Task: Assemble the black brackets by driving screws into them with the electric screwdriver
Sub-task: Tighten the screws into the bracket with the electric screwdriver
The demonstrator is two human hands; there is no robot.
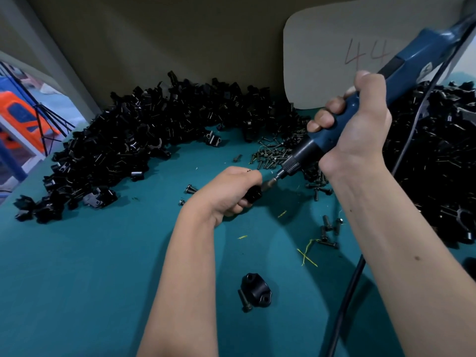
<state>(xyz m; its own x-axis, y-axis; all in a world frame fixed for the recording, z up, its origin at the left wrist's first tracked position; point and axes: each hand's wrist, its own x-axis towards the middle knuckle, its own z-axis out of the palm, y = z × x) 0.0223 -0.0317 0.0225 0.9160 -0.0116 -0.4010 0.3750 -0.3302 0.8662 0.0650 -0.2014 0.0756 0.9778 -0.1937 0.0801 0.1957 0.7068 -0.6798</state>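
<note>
1. The right hand [358, 130] is wrapped tight round the long blue-bodied electric screwdriver [342, 127], fingers curled over the grip, the tool slanting down and to the left so its slim metal bit [274, 179] meets what the other hand holds
2. The left hand [229, 191] has its fingers closed round a small black bracket [253, 195], held just above the teal-covered table [103, 266] near the middle of the view; I judge a screw is being driven into it right now, though the screw itself cannot be made out
3. Near the front edge lies one lone black moulded bracket with two holes [256, 289], a single dark bolt [244, 301] touching its left side; whether that piece is finished or waiting, I cannot tell
4. As for progress: a great heap of loose black brackets [134, 145] curves along the back and left of the table, and a further dark mound of black parts [438, 163] fills the right side; which heap is done work and which is stock is not plain from here, so a good deal seems left
5. A scatter of small dark screws [273, 153] sits just under the tool's nose, with a few more [329, 230] by the right forearm
6. Hidden or unclear: the bracket's shape is mostly swallowed by the left palm; the screwdriver's top end and its black cord [345, 305] run out of view; the pale card marked 44 [360, 55] covers part of the rear
</note>
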